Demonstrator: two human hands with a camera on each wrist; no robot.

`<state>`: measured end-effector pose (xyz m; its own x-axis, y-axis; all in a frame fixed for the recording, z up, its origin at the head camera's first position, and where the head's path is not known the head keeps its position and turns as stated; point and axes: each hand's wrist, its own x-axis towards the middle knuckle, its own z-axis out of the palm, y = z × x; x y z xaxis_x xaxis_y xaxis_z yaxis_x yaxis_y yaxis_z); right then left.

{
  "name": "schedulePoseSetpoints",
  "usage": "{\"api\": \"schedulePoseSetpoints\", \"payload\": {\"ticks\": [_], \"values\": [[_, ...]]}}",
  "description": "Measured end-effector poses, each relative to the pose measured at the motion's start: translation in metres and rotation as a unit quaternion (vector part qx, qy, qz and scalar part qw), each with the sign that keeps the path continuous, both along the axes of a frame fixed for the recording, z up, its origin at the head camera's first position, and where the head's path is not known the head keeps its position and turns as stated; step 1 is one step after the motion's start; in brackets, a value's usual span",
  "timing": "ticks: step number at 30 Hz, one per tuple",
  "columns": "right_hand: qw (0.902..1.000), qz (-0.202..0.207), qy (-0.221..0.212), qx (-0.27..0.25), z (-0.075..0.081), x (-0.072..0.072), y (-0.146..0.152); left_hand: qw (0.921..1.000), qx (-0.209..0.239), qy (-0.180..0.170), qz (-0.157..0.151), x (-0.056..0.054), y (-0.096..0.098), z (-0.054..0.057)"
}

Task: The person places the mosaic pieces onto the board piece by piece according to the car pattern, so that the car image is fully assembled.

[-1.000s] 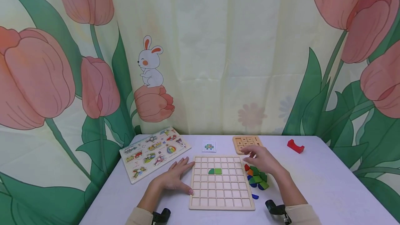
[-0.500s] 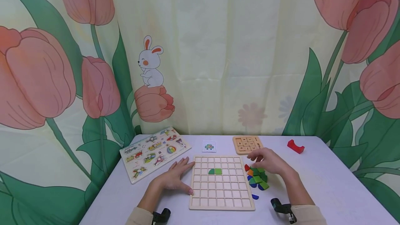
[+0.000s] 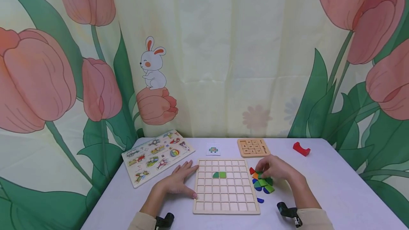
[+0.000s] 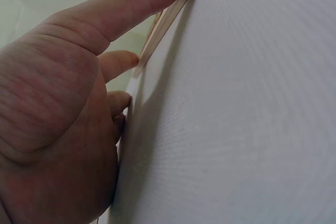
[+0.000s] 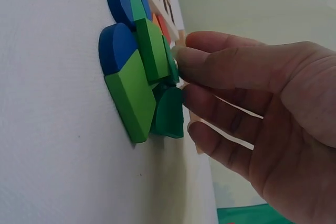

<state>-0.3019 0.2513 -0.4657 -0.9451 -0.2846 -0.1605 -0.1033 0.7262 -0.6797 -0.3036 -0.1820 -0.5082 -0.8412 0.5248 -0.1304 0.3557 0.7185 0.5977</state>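
Observation:
A wooden grid board (image 3: 195,187) lies on the table, with a green quarter-round piece (image 3: 216,175) and a light green square (image 3: 222,175) in adjoining cells. My left hand (image 3: 177,180) rests along the board's left edge, fingers spread, the thumb touching the frame. To the board's right is a small heap of coloured wooden blocks: green, blue, red and orange. Over it my right hand (image 3: 276,168) reaches down with bent fingers. In the right wrist view, the thumb (image 5: 191,61) touches or nearly touches a dark green block (image 5: 170,60); no firm pinch shows.
A picture puzzle board (image 3: 159,155) lies at the back left. Behind the grid stand a small pattern card (image 3: 213,149) and a wooden number tray (image 3: 253,147). A red bridge-shaped block (image 3: 301,149) is at the back right. One blue piece (image 3: 260,200) lies nearer me.
My right hand has moved from beside the board's upper right corner, rightward and then down onto the block heap. The left hand stays on the board's edge.

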Motion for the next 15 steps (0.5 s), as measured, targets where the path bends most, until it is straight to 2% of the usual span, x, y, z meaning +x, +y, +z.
{"api": "schedulePoseSetpoints", "payload": {"ticks": [15], "values": [[0.9997,-0.019,0.004,0.018,-0.0025,0.0007,-0.0069,1.0,0.004,-0.001,0.004,0.0007,0.0007,0.0008]]}}
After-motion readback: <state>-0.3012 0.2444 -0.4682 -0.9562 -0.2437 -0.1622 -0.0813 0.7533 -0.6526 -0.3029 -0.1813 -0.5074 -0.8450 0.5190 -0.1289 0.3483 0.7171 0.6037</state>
